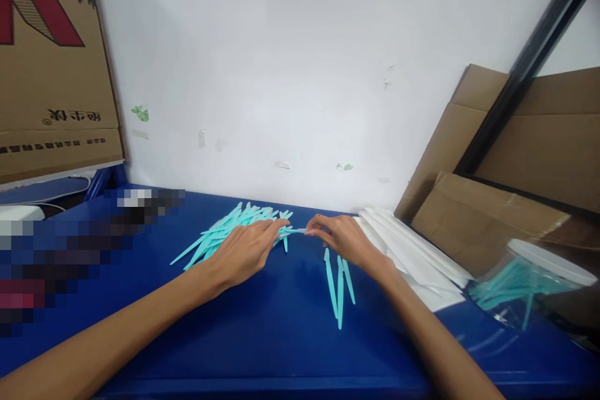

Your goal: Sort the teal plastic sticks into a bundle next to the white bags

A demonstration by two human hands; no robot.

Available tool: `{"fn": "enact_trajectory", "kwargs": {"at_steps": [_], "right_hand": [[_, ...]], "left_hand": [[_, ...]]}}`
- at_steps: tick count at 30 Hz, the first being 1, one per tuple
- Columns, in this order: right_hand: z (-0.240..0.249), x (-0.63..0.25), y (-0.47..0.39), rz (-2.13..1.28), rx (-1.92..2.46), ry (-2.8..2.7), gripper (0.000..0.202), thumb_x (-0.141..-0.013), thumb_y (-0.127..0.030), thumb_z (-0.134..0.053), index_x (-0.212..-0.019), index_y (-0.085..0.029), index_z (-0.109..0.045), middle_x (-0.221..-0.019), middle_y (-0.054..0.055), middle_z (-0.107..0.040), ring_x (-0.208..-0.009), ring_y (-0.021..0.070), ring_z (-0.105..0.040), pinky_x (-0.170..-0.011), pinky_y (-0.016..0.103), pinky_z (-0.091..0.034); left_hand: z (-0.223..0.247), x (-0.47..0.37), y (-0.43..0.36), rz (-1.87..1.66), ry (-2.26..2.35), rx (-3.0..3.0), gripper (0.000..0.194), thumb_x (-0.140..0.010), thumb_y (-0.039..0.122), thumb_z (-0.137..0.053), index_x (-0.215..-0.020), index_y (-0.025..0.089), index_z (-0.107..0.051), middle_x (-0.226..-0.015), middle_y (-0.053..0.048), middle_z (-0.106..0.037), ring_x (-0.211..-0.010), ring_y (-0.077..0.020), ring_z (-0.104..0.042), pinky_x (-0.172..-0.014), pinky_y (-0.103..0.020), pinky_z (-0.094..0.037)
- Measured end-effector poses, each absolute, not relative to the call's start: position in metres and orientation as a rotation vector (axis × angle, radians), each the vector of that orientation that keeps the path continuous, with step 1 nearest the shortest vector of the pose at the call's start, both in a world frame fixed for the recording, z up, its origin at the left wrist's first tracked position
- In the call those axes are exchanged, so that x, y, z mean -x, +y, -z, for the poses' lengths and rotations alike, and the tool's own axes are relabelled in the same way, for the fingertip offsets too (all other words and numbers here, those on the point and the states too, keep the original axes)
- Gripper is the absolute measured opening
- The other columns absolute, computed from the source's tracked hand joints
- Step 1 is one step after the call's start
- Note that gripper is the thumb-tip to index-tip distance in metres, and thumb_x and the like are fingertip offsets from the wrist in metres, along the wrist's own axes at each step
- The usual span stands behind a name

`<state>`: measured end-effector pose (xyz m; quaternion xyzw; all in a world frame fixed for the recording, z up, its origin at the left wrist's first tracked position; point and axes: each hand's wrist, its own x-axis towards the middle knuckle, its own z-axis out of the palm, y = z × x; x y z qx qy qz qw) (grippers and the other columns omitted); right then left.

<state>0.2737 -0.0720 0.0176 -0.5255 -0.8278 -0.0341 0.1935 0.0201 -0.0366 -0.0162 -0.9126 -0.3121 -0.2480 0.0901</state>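
Between my two hands, a thin teal stick point(294, 230) lies nearly level above the blue table. My left hand point(253, 244) pinches its left end beside a pile of teal sticks point(213, 234). The fingertips of my right hand point(342, 234) close on its pale right end. Below my right hand, three separate teal sticks point(340, 294) rest on the table, pointing toward me. The left hand partly hides the pile.
White sheets point(403, 250) lie right of my right hand. Farther right, a clear jar point(520, 287) with a white lid holds teal sticks. Cardboard point(487, 219) leans behind it. The blue table point(262, 344) meets a white wall point(281, 75).
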Motion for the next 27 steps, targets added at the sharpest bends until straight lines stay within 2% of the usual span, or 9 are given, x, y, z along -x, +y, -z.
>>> {"fn": "enact_trajectory", "kwargs": {"at_steps": [6, 12, 16, 22, 27], "right_hand": [[-0.008, -0.259, -0.076, 0.071, 1.37, -2.354, 0.029, -0.1, -0.046, -0.044, -0.108, -0.025, -0.062, -0.072, -0.001, -0.071, -0.061, 0.0151, -0.067, -0.059, 0.022, -0.039], [-0.009, -0.254, -0.08, 0.094, 1.36, -2.338, 0.031, -0.1, -0.046, -0.044, -0.113, -0.025, -0.064, -0.081, 0.001, -0.074, -0.067, 0.0157, -0.068, -0.06, 0.022, -0.041], [-0.014, -0.266, -0.073, 0.144, 1.433, -2.289, 0.029, -0.098, -0.045, -0.048, -0.118, -0.029, -0.062, -0.096, 0.0, -0.075, -0.076, 0.0168, -0.069, -0.063, 0.024, -0.042], [-0.013, -0.295, -0.059, 0.309, 1.71, -2.118, 0.021, -0.097, -0.032, -0.05, -0.11, -0.028, -0.065, -0.102, 0.0, -0.074, -0.083, 0.017, -0.068, -0.067, 0.026, -0.043], [-0.015, -0.311, -0.058, 0.171, 1.843, -2.138, 0.019, -0.092, -0.038, -0.057, -0.098, -0.026, -0.071, -0.092, 0.002, -0.075, -0.079, 0.0187, -0.068, -0.065, 0.027, -0.043]], "left_hand": [[0.017, -0.021, -0.04, 0.742, -0.88, 2.772, 0.038, -0.1, 0.023, -0.032, -0.137, 0.026, -0.041, -0.117, -0.008, -0.065, -0.098, -0.0227, -0.065, -0.076, -0.032, -0.05], [0.013, -0.021, -0.041, 0.6, -0.835, 2.756, 0.051, -0.096, 0.013, -0.033, -0.144, 0.029, -0.035, -0.096, -0.005, -0.062, -0.077, -0.0175, -0.061, -0.064, -0.026, -0.045], [0.011, -0.02, -0.04, 0.519, -0.897, 2.696, 0.059, -0.093, 0.008, -0.034, -0.146, 0.034, -0.034, -0.098, -0.004, -0.06, -0.066, -0.0145, -0.056, -0.058, -0.024, -0.04], [0.011, -0.016, -0.036, 0.509, -0.961, 2.607, 0.064, -0.081, 0.001, -0.038, -0.138, 0.031, -0.045, -0.104, -0.005, -0.064, -0.074, -0.0189, -0.06, -0.055, -0.026, -0.037], [0.006, -0.017, -0.038, 0.537, -1.021, 2.585, 0.061, -0.08, 0.0, -0.038, -0.133, 0.028, -0.049, -0.105, -0.006, -0.067, -0.079, -0.0201, -0.062, -0.055, -0.026, -0.038]]}}
